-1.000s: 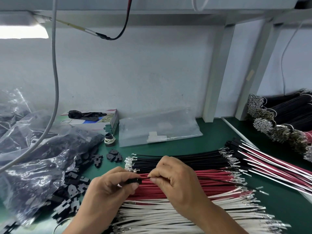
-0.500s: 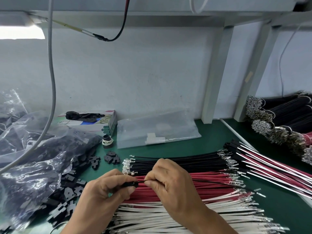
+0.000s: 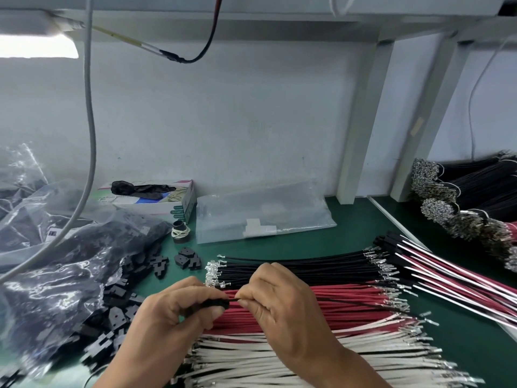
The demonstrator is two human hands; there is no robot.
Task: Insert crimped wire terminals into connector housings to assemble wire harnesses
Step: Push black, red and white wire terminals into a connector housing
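**Workbench backdrop**

Facing a pale blue-grey wall [image 3: 251, 121], scuffed. Sitting on a green bench mat [image 3: 349, 228]. Glowing bright at upper left: a strip light [image 3: 36, 46] under a grey shelf [image 3: 279, 7]. Standing at right: two pale upright posts [image 3: 363, 121]. Hanging down at left: a grey cable [image 3: 89, 107].

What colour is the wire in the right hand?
Black wire, pinched by the right hand; head view.

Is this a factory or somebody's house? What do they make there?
Most likely a small factory workbench for wire harnesses. Sorted rows of black wires, red wires and white wires cover the green table, with a bag of black connector housings beside them.
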